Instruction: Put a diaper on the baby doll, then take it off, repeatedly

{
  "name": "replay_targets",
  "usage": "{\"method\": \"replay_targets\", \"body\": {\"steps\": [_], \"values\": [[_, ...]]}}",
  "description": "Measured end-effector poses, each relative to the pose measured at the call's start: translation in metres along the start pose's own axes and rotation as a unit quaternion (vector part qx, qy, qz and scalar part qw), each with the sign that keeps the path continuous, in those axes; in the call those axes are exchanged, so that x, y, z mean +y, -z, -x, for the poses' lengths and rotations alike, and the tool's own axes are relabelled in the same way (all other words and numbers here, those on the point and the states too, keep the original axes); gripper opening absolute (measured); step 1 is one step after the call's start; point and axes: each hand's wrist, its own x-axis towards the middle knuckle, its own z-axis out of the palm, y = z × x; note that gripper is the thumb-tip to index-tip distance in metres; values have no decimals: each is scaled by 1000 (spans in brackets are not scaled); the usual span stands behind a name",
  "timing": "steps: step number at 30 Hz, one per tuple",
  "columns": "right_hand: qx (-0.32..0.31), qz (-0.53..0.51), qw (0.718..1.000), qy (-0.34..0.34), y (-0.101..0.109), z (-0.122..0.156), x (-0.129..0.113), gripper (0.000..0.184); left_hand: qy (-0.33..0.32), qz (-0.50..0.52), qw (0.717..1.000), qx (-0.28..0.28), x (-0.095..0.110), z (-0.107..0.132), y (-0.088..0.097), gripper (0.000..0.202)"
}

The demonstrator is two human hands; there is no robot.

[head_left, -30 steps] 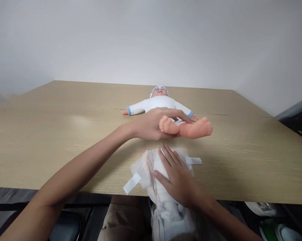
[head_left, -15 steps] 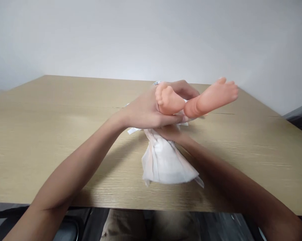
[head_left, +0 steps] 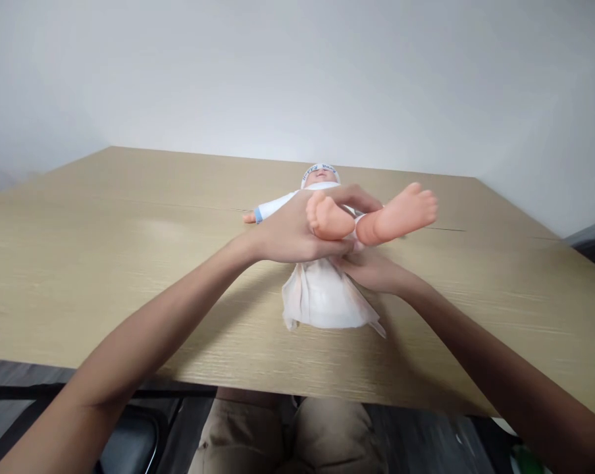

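A baby doll lies on its back, its head away from me, in a white top with blue cuffs and a lettered headband. My left hand is closed round the doll's legs and holds them up, the two bare feet pointing toward me and to the right. Below them a white diaper spreads out flat on the table toward me. My right hand is at the diaper's upper edge under the raised legs, fingers closed on it; the fingertips are partly hidden.
The light wooden table reaches back to a pale wall. A thin seam crosses the tabletop. My knees are under the front edge, with a dark chair at lower left.
The doll's feet have come lower, and its head and arm now show beyond my left hand. My right hand has drawn back to the right from under the legs. The view has shifted slightly.
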Motion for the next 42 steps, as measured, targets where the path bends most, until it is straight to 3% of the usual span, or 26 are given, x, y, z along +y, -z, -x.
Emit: {"method": "replay_targets", "body": {"steps": [2,4,7,9,12,16,19,23,27,31,35,37,39,42], "values": [[-20,-8,998,-59,14,29,-8,40,3,9,1000,-6,-3,7,-7,41],[13,-20,995,-99,19,51,-17,50,6,23,1000,-15,-6,15,-16,42],[101,-20,993,-56,15,68,-28,80,6,33,999,-28,-8,26,-29,40],[118,-16,993,-14,10,72,-31,91,-4,23,999,-27,-8,35,-34,39],[66,-1,996,65,11,76,-25,75,-2,-27,999,-23,-7,53,-32,39],[8,42,987,156,23,85,3,58,14,-120,990,-74,-12,90,-18,40],[-33,77,983,164,26,92,24,52,4,-154,982,-109,-24,119,-12,39],[-77,103,980,152,22,99,37,46,13,-188,974,-128,-38,141,-18,55],[-90,60,986,128,21,103,41,43,21,-233,959,-160,-40,143,-27,63],[-114,-8,989,97,32,99,45,50,25,-229,952,-201,-37,138,-21,77],[-117,-52,987,97,39,96,35,47,69,-189,952,-229,-28,130,-13,66],[-98,-12,991,93,35,99,25,41,98,-185,953,-217,-20,126,-17,51],[-73,59,990,107,24,104,15,47,128,-214,950,-188,-13,124,-27,35],[-36,151,979,132,2,111,8,56,158,-298,930,-144,-8,122,-48,45]]}}
